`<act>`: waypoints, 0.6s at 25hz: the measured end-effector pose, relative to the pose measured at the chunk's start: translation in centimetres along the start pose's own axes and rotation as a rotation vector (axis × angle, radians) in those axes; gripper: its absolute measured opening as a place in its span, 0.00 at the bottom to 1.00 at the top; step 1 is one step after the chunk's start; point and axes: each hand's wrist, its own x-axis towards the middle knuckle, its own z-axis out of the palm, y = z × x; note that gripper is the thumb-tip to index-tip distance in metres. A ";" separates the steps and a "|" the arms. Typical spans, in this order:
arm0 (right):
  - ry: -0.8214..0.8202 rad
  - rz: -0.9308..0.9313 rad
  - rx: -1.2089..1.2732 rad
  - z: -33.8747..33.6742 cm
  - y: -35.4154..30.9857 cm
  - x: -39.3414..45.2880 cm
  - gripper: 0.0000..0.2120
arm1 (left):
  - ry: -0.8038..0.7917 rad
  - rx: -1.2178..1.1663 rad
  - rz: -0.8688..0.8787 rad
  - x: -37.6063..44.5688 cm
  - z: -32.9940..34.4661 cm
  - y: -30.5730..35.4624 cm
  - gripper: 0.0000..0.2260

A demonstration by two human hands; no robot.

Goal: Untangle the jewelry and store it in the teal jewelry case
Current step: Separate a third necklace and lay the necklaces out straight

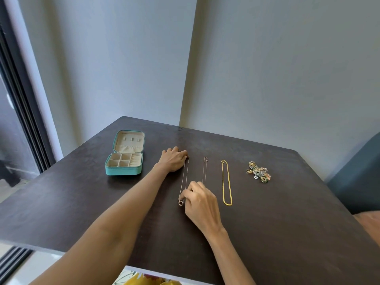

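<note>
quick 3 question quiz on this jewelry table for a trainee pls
1. True or false: the teal jewelry case lies open.
2. Which chain do both hands hold? A) thin chain with ring pendant B) gold chain
3. How many chains lie stretched out on the table?

Key: 1 true. 2 A: the left hand holds its far end, the right hand pinches near the pendant. 3 three, counting the middle thin chain; the jewelry pile lies apart.

The surface [267, 223] looks like dark, matt wood-grain laminate with a faint sheen. The teal jewelry case [123, 170] has a smooth leather-like shell and a soft beige cloth lining. The gold chain [226, 182] is shiny yellow metal; the thin chain [184, 177] is fine pale metal; the earring pile [259, 172] glints with glossy stones
</note>
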 end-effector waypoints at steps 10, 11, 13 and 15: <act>-0.018 0.016 0.029 -0.2 -0.3 -0.3 0.11 | -0.053 0.032 0.004 0.0 -0.5 0.2 0.17; -0.024 0.022 0.033 -0.3 -0.2 -0.2 0.11 | -0.055 0.027 0.002 0.0 -0.6 0.2 0.17; -0.046 0.019 0.035 -0.2 -0.3 -0.2 0.11 | -0.066 0.012 -0.007 0.2 -0.8 0.3 0.17; -0.052 0.013 0.040 -0.3 -0.3 -0.2 0.12 | -0.084 0.014 -0.008 0.4 -1.1 0.3 0.17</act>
